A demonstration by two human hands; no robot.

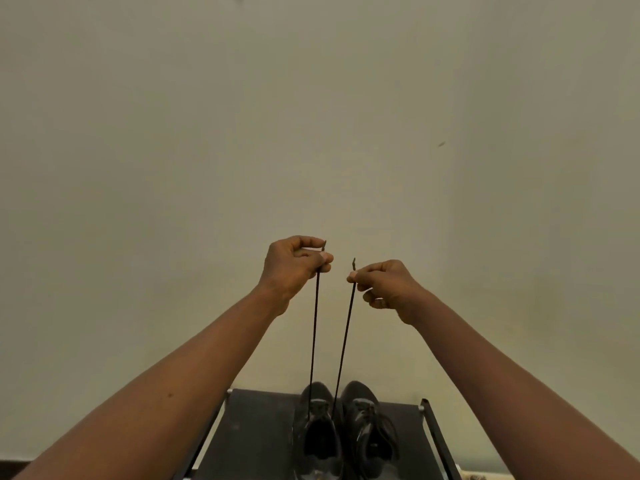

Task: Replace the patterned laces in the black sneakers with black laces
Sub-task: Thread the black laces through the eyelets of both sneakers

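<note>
While fingers (325, 258) pinch both lace ends (353, 264), sneakers (360, 394) on dark rack (256, 434) — beige wall (311, 116)

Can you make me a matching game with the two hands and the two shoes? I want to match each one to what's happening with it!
Things:
1. left hand
2. right hand
3. left-side sneaker
4. right-side sneaker

What's happening:
a. loose laces lie on it
b. pinches the higher lace end
c. the stretched lace rises from it
d. pinches the lower lace end

Pairs: 1-b, 2-d, 3-c, 4-a
</note>
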